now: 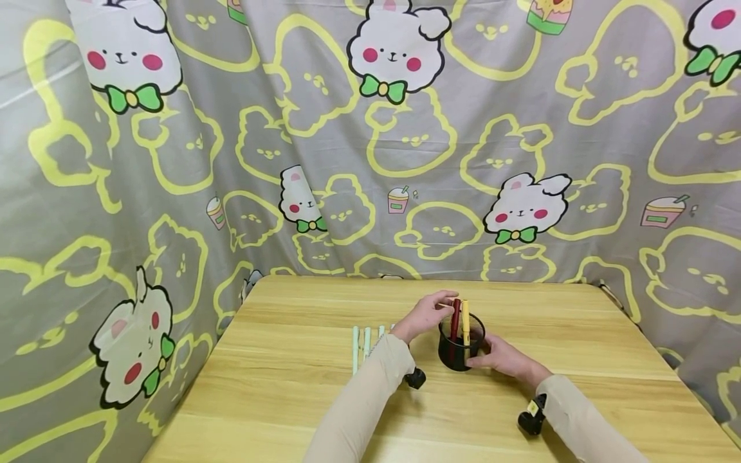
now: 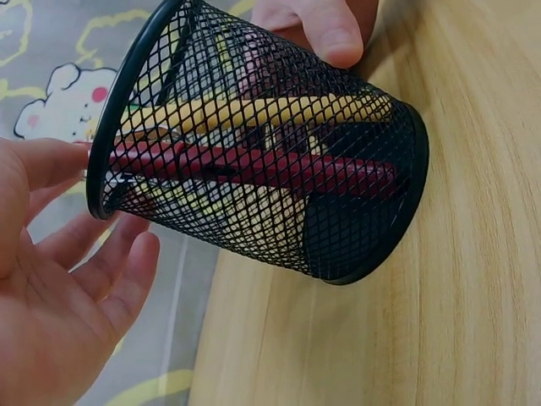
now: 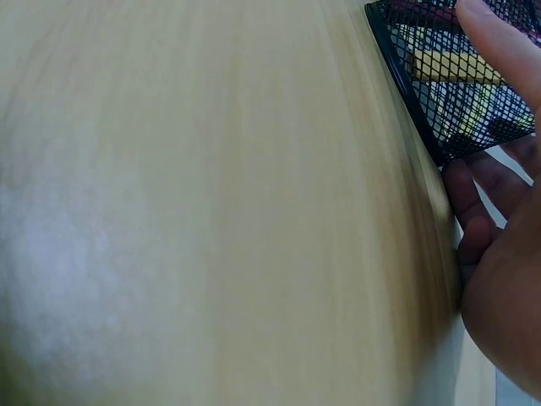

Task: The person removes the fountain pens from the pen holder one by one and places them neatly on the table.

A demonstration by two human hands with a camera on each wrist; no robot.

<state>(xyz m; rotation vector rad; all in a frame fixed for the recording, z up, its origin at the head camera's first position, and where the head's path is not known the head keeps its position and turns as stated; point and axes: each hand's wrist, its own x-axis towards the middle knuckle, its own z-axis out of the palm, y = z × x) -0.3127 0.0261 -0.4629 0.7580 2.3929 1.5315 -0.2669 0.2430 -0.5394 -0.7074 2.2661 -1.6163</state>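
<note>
A black mesh pen holder (image 1: 452,359) stands upright on the table, with a dark red pen (image 1: 455,316) and a yellow pen (image 1: 466,316) leaning inside it. My left hand (image 1: 425,317) is at the holder's rim and pinches the top end of the red pen (image 2: 254,167); its lower fingers are spread loosely outside the mesh. From the right, my right hand (image 1: 509,357) holds the pen holder, thumb on the near side of the mesh and fingers round toward the base. The right fingertips are partly hidden in the right wrist view.
Several pale green pens (image 1: 356,347) lie side by side on the wooden table (image 1: 260,386), partly covered by the left forearm. A patterned curtain (image 1: 417,148) hangs behind the table and on the left. Black wrist cameras (image 1: 415,378) hang below both wrists.
</note>
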